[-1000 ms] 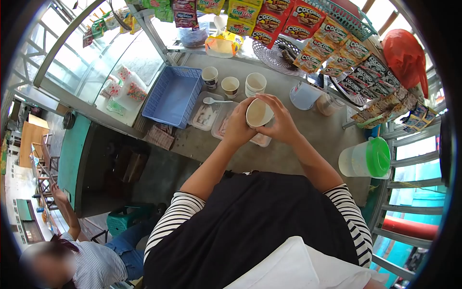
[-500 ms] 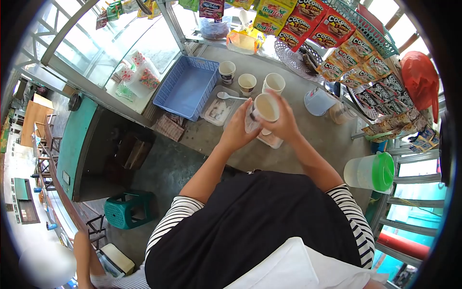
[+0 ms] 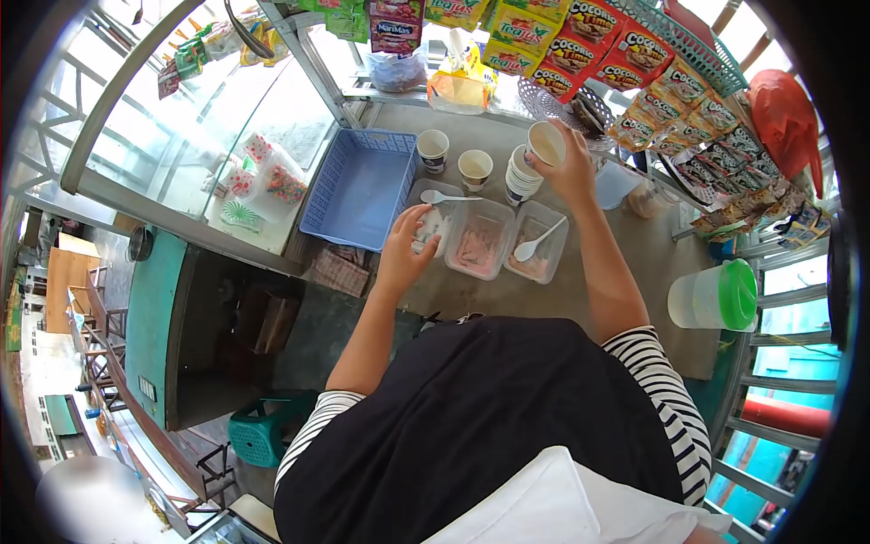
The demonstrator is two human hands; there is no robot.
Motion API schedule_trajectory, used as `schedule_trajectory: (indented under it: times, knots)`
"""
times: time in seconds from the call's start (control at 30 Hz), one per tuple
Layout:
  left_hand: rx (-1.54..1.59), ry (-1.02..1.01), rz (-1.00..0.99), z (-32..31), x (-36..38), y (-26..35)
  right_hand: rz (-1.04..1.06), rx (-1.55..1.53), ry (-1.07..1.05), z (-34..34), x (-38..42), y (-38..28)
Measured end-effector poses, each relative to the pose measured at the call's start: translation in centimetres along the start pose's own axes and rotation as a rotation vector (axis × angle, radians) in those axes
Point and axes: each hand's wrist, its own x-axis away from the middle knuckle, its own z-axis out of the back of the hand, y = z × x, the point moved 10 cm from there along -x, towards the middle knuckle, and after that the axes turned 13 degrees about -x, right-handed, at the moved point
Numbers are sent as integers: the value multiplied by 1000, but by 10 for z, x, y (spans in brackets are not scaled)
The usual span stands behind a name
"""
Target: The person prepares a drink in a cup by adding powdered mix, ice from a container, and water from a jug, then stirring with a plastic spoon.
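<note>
My right hand (image 3: 575, 172) grips a paper cup (image 3: 546, 142), mouth up, just beside and above a stack of paper cups (image 3: 521, 181). Fingers apart and holding nothing, my left hand (image 3: 405, 254) hovers at the left plastic tub (image 3: 433, 227), which has white contents. Across that tub's far end lies a white spoon (image 3: 444, 197). The middle tub (image 3: 478, 243) contains something pinkish. A second white spoon (image 3: 538, 241) rests in the right tub (image 3: 549, 218). Two single paper cups, one far (image 3: 433, 148) and one nearer (image 3: 475, 168), stand upright left of the stack.
A blue plastic basket (image 3: 358, 186) is at the left of the counter, with a folded cloth (image 3: 339, 269) below it. Drink sachets (image 3: 580, 45) hang overhead. At right stands a bucket with a green lid (image 3: 730, 295); a green stool (image 3: 263, 431) is lower left.
Both hands were together around a cup over the tubs. My right hand has carried the cup up and right to the stack; my left hand has let go and moved left, uncovering the tubs.
</note>
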Motion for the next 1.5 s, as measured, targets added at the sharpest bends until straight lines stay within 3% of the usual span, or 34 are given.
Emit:
schedule_trajectory:
  times: [0.2, 0.27, 0.37, 0.5, 0.57, 0.73, 0.83, 0.9, 0.93, 0.97, 1.0, 1.03, 1.1, 1.13, 1.2, 1.27, 1.33, 1.4, 1.47, 1.5]
  knots:
    - [-31, 2, 4, 21, -11, -23, -35, 127, -107, -29, 10, 19]
    - [-32, 3, 10, 23, -15, -29, -141, 270, -220, -42, 18, 36]
    - [-32, 4, 12, 25, -23, -32, -154, 312, -169, -48, 31, 50]
    - [-20, 19, -36, 24, -34, -28, -119, 145, -81, -54, 43, 73]
    - [-10, 25, -27, 26, -37, -27, -239, 92, -102, -55, 44, 87]
    - [10, 68, 1, 35, -36, -28, -239, 85, -178, -63, 36, 86]
    - [40, 199, 19, 53, -28, -40, -169, 66, -109, -67, 30, 84]
    - [195, 450, 109, 81, -9, -64, -110, 71, -58, -67, 24, 79]
    - [190, 460, 119, 85, -2, -79, -182, 86, -100, -73, 23, 85]
    - [252, 632, 103, 102, 16, -98, -256, 101, -143, -79, 24, 91]
    - [310, 803, 81, 120, 35, -113, -253, 94, -154, -82, 25, 88]
    - [304, 813, 90, 132, 43, -109, -226, 105, -149, -82, 26, 84]
    - [-227, 1115, -77, 180, 81, -60, -188, 107, -151, -88, 25, 80]
    - [-237, 1125, -71, 200, 91, -54, -97, 108, -128, -87, 24, 75]
    - [-920, 1107, -230, 216, 107, -13, 6, 105, -111, -89, 25, 65]
    - [-438, 1330, -42, 261, 138, -80, -109, 39, -58, -81, 26, 67]
    - [94, 1231, 246, 299, 137, -162, -88, 17, -57, -81, 23, 69]
    - [469, 1202, 537, 303, 116, -182, -74, 9, -53, -82, 30, 76]
    - [772, 1012, 511, 299, 89, -233, -14, 64, -11, -73, 32, 77]
    - [801, 1025, 519, 308, 95, -267, 8, 85, -23, -69, 32, 76]
